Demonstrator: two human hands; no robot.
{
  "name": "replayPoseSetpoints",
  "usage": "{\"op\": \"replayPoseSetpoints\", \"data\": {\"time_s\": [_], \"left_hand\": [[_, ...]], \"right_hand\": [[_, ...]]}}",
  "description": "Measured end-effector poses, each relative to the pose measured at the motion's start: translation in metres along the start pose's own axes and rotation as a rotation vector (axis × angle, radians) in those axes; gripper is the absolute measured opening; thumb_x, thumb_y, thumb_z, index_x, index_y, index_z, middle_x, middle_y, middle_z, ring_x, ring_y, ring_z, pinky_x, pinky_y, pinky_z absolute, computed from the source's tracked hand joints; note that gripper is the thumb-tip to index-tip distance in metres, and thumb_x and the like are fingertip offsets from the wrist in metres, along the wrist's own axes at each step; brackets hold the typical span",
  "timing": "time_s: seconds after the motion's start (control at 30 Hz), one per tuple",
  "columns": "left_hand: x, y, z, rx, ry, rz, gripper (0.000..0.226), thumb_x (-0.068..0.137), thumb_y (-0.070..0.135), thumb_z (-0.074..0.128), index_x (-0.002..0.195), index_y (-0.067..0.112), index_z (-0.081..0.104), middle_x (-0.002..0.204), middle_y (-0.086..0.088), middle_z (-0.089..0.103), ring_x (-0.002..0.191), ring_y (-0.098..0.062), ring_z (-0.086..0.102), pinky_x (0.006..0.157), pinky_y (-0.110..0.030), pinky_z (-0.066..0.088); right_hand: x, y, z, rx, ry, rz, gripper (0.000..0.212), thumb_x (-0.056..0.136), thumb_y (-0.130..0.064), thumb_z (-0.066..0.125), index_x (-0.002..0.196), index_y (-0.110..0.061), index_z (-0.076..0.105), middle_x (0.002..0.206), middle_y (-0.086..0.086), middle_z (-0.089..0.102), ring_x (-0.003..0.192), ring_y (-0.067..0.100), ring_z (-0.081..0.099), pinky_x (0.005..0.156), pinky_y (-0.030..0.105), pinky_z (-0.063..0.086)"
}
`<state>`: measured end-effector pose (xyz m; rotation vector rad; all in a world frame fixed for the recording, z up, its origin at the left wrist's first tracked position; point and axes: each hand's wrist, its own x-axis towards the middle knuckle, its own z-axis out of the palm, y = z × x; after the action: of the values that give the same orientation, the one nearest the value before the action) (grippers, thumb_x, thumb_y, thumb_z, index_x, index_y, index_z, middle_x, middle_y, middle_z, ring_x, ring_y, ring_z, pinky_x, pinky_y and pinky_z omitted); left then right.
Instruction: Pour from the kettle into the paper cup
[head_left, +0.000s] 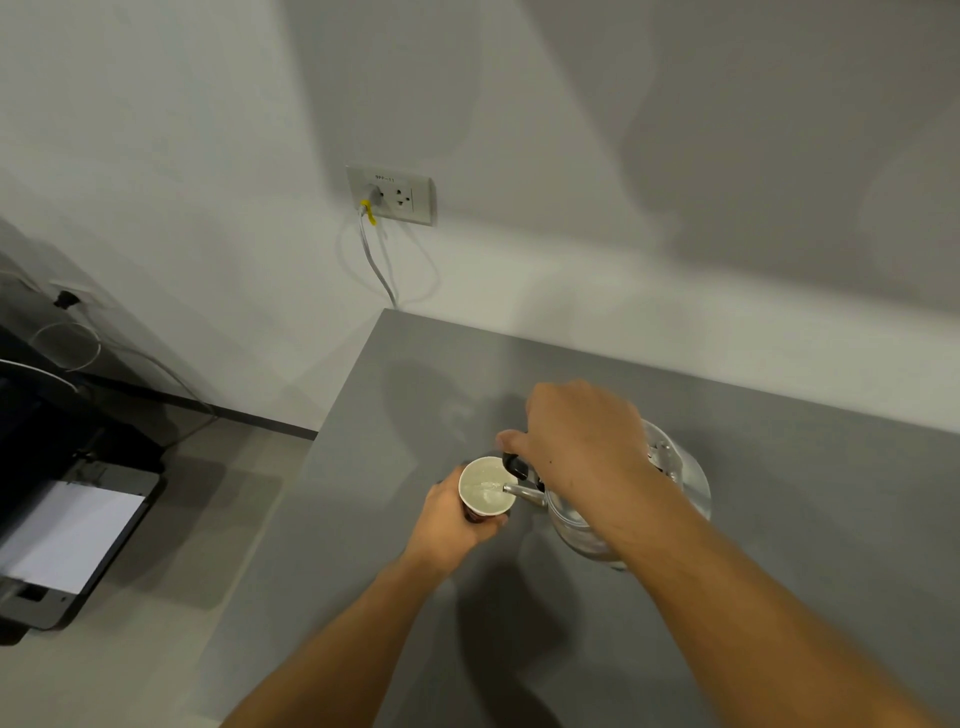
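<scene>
Kettle (680, 483) spout over paper cup (485, 488), right forearm (675, 545) across.

Before me, a matte grey countertop (779, 519) abuts a plain white wall (571, 156) carrying a white double socket plate (390, 195) with a grey cable (376, 260) plugged in. Pale floor (156, 571) at left.

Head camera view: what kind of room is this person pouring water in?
Probably an office or workroom: a grey countertop against a bare wall, a wall socket with a cable plugged in, and what looks like a printer holding paper.
</scene>
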<state>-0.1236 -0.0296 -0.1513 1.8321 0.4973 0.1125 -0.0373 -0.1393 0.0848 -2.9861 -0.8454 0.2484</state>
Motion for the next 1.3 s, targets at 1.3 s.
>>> {"op": "replayPoseSetpoints", "data": {"time_s": [1.3], "left_hand": [[-0.005, 0.01, -0.001, 0.075, -0.003, -0.015, 0.058, 0.068, 0.019, 0.093, 0.103, 0.05, 0.059, 0.099, 0.015, 0.075, 0.089, 0.007, 0.068, 0.073, -0.004, 0.046]], "right_hand": [[-0.031, 0.113, 0.039, 0.708, 0.005, 0.2, 0.047, 0.074, -0.063, 0.079, 0.062, -0.018, 0.068, 0.047, -0.013, 0.061, 0.042, 0.0, 0.05, 0.051, 0.024, 0.033]]}}
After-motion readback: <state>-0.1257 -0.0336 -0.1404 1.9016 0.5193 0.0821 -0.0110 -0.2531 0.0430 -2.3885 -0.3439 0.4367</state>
